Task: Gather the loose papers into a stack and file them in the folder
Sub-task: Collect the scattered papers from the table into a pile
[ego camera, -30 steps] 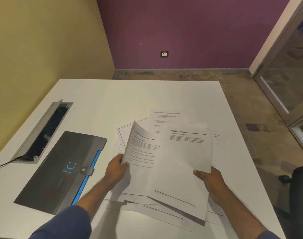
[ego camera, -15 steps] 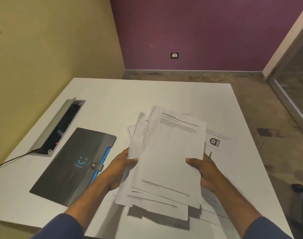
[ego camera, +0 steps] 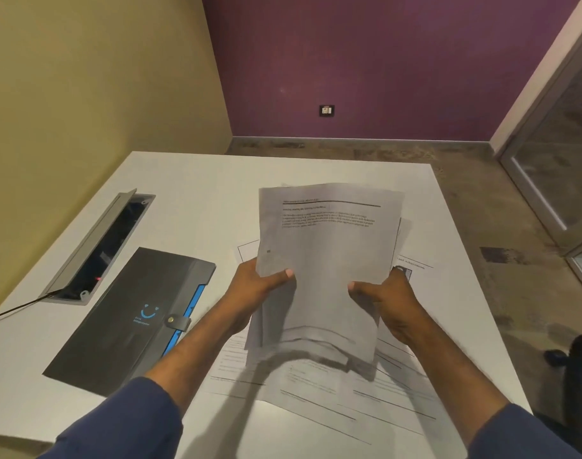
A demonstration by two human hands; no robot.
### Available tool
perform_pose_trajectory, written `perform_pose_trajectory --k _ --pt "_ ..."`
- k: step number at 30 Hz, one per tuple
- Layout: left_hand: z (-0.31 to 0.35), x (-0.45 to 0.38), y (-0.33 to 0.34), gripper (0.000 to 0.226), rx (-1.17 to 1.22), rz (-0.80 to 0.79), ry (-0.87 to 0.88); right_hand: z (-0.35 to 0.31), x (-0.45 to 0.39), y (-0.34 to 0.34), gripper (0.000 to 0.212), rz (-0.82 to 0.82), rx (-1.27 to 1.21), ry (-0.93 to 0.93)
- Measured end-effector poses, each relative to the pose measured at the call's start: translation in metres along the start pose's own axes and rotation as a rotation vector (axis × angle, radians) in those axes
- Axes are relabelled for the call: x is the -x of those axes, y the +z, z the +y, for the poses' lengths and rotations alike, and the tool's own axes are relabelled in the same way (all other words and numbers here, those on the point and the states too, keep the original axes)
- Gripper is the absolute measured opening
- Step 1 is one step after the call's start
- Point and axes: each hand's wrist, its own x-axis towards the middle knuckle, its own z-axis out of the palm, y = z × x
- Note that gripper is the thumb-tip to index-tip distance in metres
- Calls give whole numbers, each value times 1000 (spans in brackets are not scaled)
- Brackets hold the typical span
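Note:
Both hands hold a bundle of printed white papers upright above the white table. My left hand grips its left edge and my right hand grips its right edge, thumbs on the front sheet. The bundle's lower end is blurred, close to the table. More loose papers lie flat on the table under and in front of the bundle. The dark grey folder, shut with a snap tab and showing a blue edge, lies to the left of my left forearm.
A cable hatch stands open in the tabletop at the far left, with a black cable running off the edge. A dark chair sits off the table's right side. Yellow and purple walls stand beyond the table.
The fanned sheets have been drawn together into one squarer bundle and tipped more upright. Both hands have slid closer together on its edges.

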Motion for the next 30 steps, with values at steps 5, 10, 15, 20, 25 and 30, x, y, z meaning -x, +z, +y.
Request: perform_pose_trajectory --k 5,10,15,20,25,30 --pt "-1 5 4 30 6 43 165 -3 7 -1 31 96 114 -151" --pt "-8 9 -6 41 24 -66 202 -1 14 -8 35 -30 158 -150" --pt "-9 3 3 36 26 -59 173 -2 11 -6 35 -26 137 -150" --pt "-8 5 12 25 90 71 264 -4 12 1 24 91 100 -213" --pt "-27 9 14 27 120 19 197 15 15 1 30 87 101 -144" --pt "-43 11 30 22 9 146 118 43 12 -1 38 156 144 16"
